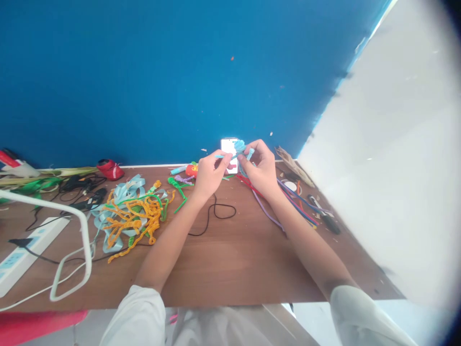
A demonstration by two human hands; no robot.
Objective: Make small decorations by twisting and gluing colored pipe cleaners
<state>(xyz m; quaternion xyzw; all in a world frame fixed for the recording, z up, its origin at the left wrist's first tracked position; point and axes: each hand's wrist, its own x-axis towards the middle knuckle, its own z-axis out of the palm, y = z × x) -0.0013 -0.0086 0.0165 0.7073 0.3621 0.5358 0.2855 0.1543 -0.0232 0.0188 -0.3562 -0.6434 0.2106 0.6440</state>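
Observation:
Both hands are raised over the far part of the brown table, close together. My right hand (260, 163) is closed on a light blue pipe cleaner figure (239, 146), which has a bunched, rounded top. Between the thumb and fingers of my left hand (212, 172) is pinched a light blue strand that runs toward the figure. Whether strand and figure are one piece I cannot tell. Behind the hands a phone (227, 145) with a lit screen leans upright near the blue wall, partly covered by the fingers.
Orange pipe cleaner pieces (139, 222) lie tangled with light blue ribbon (111, 240) on the left. A white power strip (34, 247) and a white bent frame (87, 240) stand nearer the left edge. Loose coloured pipe cleaners (297, 206) and a black-handled tool (329, 222) lie right.

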